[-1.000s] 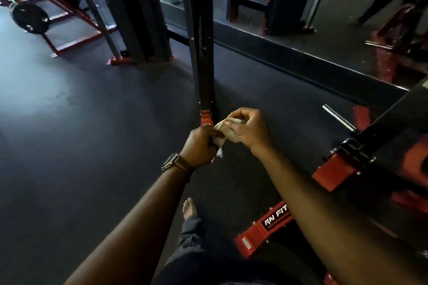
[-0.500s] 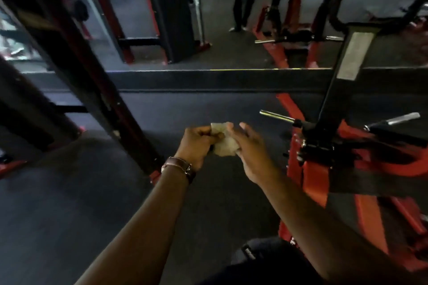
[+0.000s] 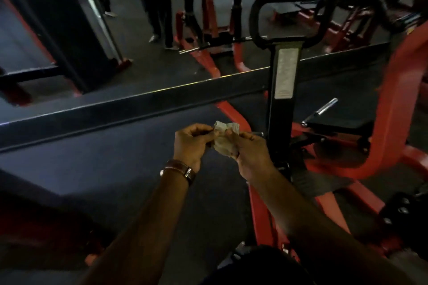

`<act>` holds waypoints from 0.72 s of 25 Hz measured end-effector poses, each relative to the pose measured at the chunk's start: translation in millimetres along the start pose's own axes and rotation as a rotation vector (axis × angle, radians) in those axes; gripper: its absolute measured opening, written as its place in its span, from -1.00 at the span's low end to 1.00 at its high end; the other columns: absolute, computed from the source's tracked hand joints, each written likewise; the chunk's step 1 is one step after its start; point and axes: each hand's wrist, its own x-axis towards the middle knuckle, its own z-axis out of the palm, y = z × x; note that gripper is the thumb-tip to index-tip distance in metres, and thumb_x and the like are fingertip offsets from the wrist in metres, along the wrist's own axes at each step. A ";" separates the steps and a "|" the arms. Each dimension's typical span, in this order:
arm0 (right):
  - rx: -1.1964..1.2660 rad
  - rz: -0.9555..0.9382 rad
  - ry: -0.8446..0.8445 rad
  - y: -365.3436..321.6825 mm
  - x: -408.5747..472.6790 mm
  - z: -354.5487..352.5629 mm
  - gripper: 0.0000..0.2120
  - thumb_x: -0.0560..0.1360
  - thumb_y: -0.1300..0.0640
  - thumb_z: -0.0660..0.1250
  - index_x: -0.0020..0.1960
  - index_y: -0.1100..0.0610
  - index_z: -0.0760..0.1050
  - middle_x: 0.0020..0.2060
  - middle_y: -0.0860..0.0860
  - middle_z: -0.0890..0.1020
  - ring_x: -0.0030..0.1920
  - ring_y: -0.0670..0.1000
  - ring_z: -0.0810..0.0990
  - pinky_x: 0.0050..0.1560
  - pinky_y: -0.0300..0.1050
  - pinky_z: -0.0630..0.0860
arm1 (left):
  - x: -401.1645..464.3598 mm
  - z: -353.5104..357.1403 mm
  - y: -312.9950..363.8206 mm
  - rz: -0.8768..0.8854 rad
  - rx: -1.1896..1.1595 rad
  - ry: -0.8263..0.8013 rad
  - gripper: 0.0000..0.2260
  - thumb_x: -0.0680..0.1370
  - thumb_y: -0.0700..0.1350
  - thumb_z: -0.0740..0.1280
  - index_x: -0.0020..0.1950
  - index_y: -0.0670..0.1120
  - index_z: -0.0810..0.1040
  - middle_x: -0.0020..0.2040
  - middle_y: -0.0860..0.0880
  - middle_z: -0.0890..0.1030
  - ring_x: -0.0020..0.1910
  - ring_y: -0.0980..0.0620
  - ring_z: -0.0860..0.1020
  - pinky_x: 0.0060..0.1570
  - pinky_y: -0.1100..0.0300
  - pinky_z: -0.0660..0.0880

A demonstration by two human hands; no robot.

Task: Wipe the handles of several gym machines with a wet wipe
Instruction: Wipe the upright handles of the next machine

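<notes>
Wipe [image 3: 223, 140] pinched between your left hand [image 3: 191, 143] and right hand [image 3: 251, 154]; keep fiddling, it could tear or drop.

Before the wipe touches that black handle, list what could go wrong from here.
1. The wet wipe is bunched between the left hand and right hand; used like that, it may touch little of the handle.
2. The black handle stands beyond a chrome peg and the red frame, so a forearm could knock them while reaching.
3. Dim light could hide missed spots.
</notes>
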 end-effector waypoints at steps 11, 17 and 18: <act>0.050 -0.049 0.254 -84.4 174.7 -38.9 -0.68 0.39 0.25 0.50 0.08 0.38 0.60 -0.03 0.28 0.69 -0.01 0.27 0.68 0.07 0.13 0.58 | 198.2 130.2 30.7 -0.058 -0.029 -0.167 -0.88 0.46 -0.31 0.49 -0.10 -0.10 0.69 -0.13 -0.10 0.73 -0.10 -0.08 0.70 -0.13 0.10 0.64; -0.419 -0.508 0.677 -139.8 272.1 -37.1 -0.88 0.45 0.28 0.44 -0.24 0.12 0.59 -0.34 -0.02 0.60 -0.29 -0.11 0.54 -0.24 -0.17 0.50 | 307.0 185.1 57.2 -0.156 -0.286 -0.298 -0.79 0.64 -0.06 0.31 0.17 -0.16 0.60 0.07 -0.13 0.70 0.04 -0.08 0.67 -0.04 0.13 0.58; -0.560 -0.640 0.782 -150.5 288.9 -35.3 -0.92 0.44 0.28 0.43 -0.21 0.15 0.60 -0.29 -0.04 0.56 -0.27 -0.15 0.49 -0.18 -0.23 0.48 | 322.8 191.4 64.4 -0.185 -0.336 -0.324 -0.69 0.66 0.01 0.25 0.27 -0.16 0.56 0.15 -0.12 0.68 0.13 -0.07 0.65 0.05 0.12 0.56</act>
